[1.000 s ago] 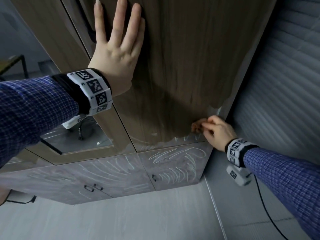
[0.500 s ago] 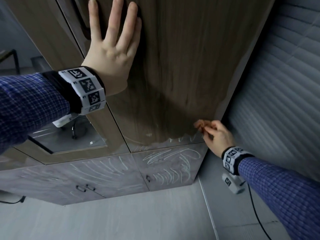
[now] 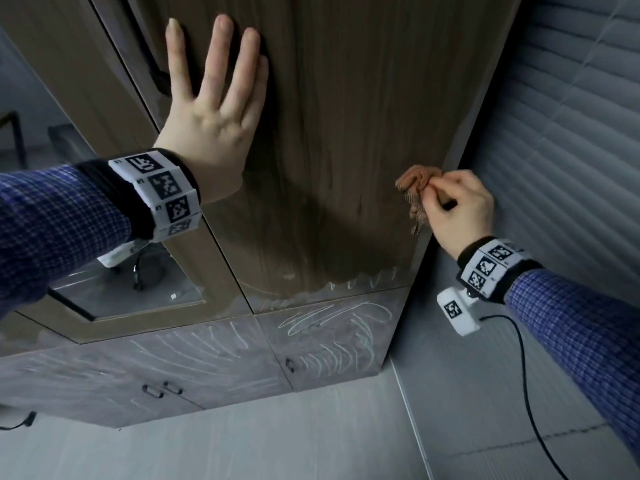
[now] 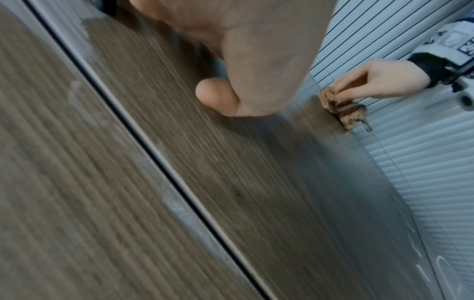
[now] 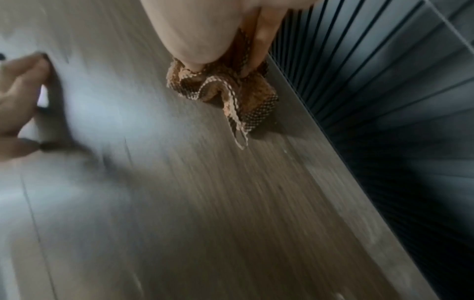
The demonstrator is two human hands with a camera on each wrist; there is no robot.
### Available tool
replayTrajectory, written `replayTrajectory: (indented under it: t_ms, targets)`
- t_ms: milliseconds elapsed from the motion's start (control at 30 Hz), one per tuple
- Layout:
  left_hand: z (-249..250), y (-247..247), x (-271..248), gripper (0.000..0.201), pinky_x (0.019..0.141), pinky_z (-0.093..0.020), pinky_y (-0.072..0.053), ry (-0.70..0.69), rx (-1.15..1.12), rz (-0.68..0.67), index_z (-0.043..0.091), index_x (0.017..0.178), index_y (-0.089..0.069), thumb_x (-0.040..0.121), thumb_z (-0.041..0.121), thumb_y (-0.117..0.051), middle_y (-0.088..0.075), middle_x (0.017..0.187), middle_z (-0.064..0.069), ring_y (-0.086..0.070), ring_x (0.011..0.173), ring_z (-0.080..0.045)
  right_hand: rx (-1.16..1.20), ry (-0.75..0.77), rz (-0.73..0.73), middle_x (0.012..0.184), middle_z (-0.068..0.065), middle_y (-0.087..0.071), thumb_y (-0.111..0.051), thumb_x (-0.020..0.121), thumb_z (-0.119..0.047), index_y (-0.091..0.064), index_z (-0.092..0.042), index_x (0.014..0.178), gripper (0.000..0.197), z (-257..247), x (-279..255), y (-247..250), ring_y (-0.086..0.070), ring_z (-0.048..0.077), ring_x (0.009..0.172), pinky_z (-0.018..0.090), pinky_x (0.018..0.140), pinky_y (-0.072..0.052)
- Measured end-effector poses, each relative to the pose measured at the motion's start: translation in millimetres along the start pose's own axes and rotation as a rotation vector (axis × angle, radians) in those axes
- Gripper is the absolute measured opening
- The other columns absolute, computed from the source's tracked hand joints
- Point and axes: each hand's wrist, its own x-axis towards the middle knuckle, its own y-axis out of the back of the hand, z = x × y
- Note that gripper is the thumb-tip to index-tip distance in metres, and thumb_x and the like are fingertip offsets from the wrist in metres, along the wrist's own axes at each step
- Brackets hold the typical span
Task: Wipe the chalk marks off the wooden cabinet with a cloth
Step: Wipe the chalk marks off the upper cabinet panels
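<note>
— Left hand (image 3: 211,123)?
— Flat against the wooden cabinet (image 3: 346,98) door, fingers (image 3: 221,53) straight and spread wide.
— Right hand (image 3: 457,206)?
— Curled tight, pinching a bunched brown cloth (image 3: 417,180) against the door's right edge.
— Chalk marks (image 3: 332,320)?
— Low down, white strokes across the lower doors, well below the cloth.

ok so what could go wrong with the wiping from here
The right hand pinches the cloth into a small wad at the door's right edge, so each pass likely cleans only a narrow strip and may slip off the edge. Chalk marks on the lower doors sit well below it and could get missed.
</note>
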Motion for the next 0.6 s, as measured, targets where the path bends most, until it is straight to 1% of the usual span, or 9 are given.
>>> replayTrajectory:
  t_ms: [67, 167, 200, 267, 333, 400, 467, 533, 600]
  targets:
    - [3.1, 0.8, 0.1, 0.078, 0.110, -0.081, -0.003, 0.010, -0.019, -0.017, -0.003, 0.155, -0.010, 0.082, 0.017, -0.030, 0.003, 0.163, -0.026, 0.002, 0.150, -0.053, -0.003, 0.007, 0.021, 0.094, 0.007, -0.066, -0.068, 0.088, -0.016, -0.077, -0.007, 0.094, 0.014, -0.8, 1.1, -2.4, -0.060, 0.013, 0.082, 0.019, 0.072, -0.047]
    - [8.2, 1.5, -1.5, 0.084, 0.111, -0.080, -0.003, 0.045, -0.054, -0.025, -0.004, 0.155, -0.009, 0.080, 0.016, -0.041, 0.002, 0.164, -0.026, 0.002, 0.151, -0.050, 0.011, 0.007, -0.014, 0.095, 0.007, -0.065, -0.068, 0.086, -0.012, -0.075, -0.007, 0.092, 0.011, 7.8, -32.0, -20.1, -0.062, 0.017, 0.080, 0.025, 0.069, -0.050]
    - [9.6, 0.8, -1.9, 0.085, 0.112, -0.078, -0.002, 0.062, -0.061, -0.020, -0.003, 0.155, -0.009, 0.079, 0.015, -0.042, 0.001, 0.164, -0.026, 0.001, 0.151, -0.049, 0.011, -0.004, -0.056, 0.095, 0.007, -0.065, -0.068, 0.085, -0.011, -0.075, -0.008, 0.091, 0.010, 13.4, -49.5, -26.8, -0.062, 0.019, 0.079, 0.026, 0.068, -0.051]
    - [14.9, -3.0, -4.5, 0.084, 0.116, -0.075, -0.002, 0.093, -0.064, 0.004, -0.003, 0.155, -0.010, 0.077, 0.014, -0.039, -0.002, 0.165, -0.026, -0.002, 0.152, -0.047, -0.024, -0.033, -0.191, 0.095, 0.007, -0.064, -0.069, 0.083, -0.008, -0.074, -0.008, 0.091, 0.009, 27.1, -91.3, -41.9, -0.062, 0.022, 0.077, 0.030, 0.065, -0.053]
    - [24.5, -14.7, -14.7, 0.084, 0.118, -0.072, -0.004, 0.083, -0.084, 0.052, -0.005, 0.154, -0.016, 0.075, 0.013, -0.041, -0.011, 0.163, -0.028, -0.006, 0.152, -0.047, -0.052, -0.094, -0.311, 0.094, 0.007, -0.063, -0.071, 0.080, -0.003, -0.074, -0.007, 0.089, 0.010, 38.1, -132.0, -59.3, -0.062, 0.026, 0.072, 0.035, 0.060, -0.055]
    - [38.9, -40.9, -40.1, 0.082, 0.118, -0.070, -0.005, 0.018, -0.126, 0.101, -0.010, 0.151, -0.025, 0.075, 0.013, -0.046, -0.024, 0.158, -0.031, -0.015, 0.149, -0.049, -0.037, -0.206, -0.331, 0.094, 0.008, -0.063, -0.070, 0.079, 0.000, -0.073, -0.005, 0.088, 0.011, 42.9, -158.7, -73.8, -0.063, 0.027, 0.071, 0.038, 0.060, -0.056]
    - [59.7, -72.5, -82.2, 0.076, 0.119, -0.069, -0.009, -0.088, -0.167, 0.123, -0.013, 0.147, -0.034, 0.077, 0.013, -0.047, -0.036, 0.151, -0.034, -0.024, 0.145, -0.052, -0.016, -0.295, -0.284, 0.099, 0.010, -0.064, -0.068, 0.082, 0.000, -0.072, -0.004, 0.091, 0.011, 44.6, -173.4, -81.5, -0.064, 0.028, 0.076, 0.036, 0.066, -0.057]
    - [81.4, -105.1, -127.0, 0.080, 0.120, -0.066, -0.012, -0.180, -0.208, 0.057, -0.013, 0.143, -0.041, 0.070, 0.014, -0.052, -0.042, 0.147, -0.034, -0.029, 0.142, -0.052, -0.009, -0.323, -0.252, 0.103, 0.014, -0.063, -0.066, 0.085, -0.001, -0.072, -0.001, 0.097, 0.013, 50.8, -185.4, -84.3, -0.064, 0.030, 0.082, 0.037, 0.072, -0.056]
    - [100.0, -133.8, -162.7, 0.086, 0.122, -0.062, -0.013, -0.224, -0.234, -0.040, -0.012, 0.142, -0.044, 0.062, 0.014, -0.055, -0.044, 0.146, -0.032, -0.031, 0.142, -0.050, -0.017, -0.346, -0.213, 0.103, 0.017, -0.062, -0.063, 0.086, -0.002, -0.071, 0.000, 0.099, 0.015, 55.9, -192.7, -86.6, -0.063, 0.033, 0.084, 0.040, 0.074, -0.056]
